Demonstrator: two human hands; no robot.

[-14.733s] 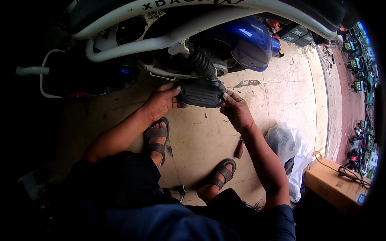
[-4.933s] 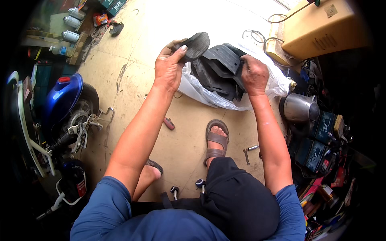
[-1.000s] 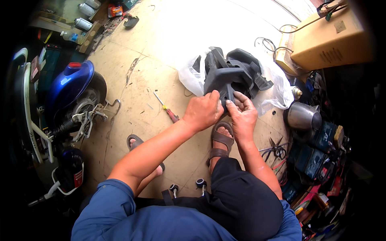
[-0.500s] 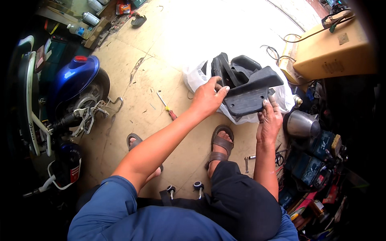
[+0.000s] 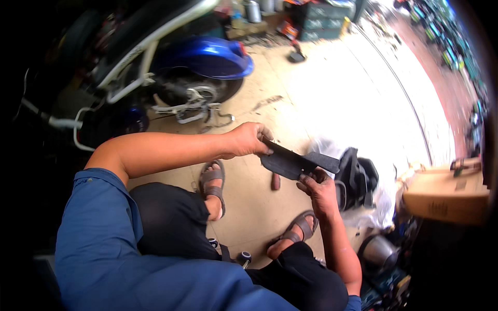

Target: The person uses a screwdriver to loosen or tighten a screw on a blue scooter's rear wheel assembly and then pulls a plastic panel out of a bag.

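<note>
My left hand (image 5: 249, 140) grips the left end of a flat black plastic part (image 5: 282, 159) with a raised flap. My right hand (image 5: 318, 189) pinches the same part at its lower right edge, so it hangs between both hands above the floor. Just beyond it, a white plastic bag (image 5: 381, 202) holds more black moulded parts (image 5: 358, 176), partly behind the held piece. A red screwdriver handle (image 5: 275, 180) lies on the floor below the part.
A blue-and-white scooter (image 5: 205, 57) stands upper left. Cans (image 5: 253, 11) and stacked dark green batteries (image 5: 319, 23) are behind it. A cardboard box (image 5: 443, 194) and metal kettle (image 5: 378, 251) sit at the right; parked vehicles (image 5: 443, 41) line the upper right.
Over the last second the black part has been lifted away from the bag in both hands. My view has turned leftward, bringing the scooter to the top of the picture.
</note>
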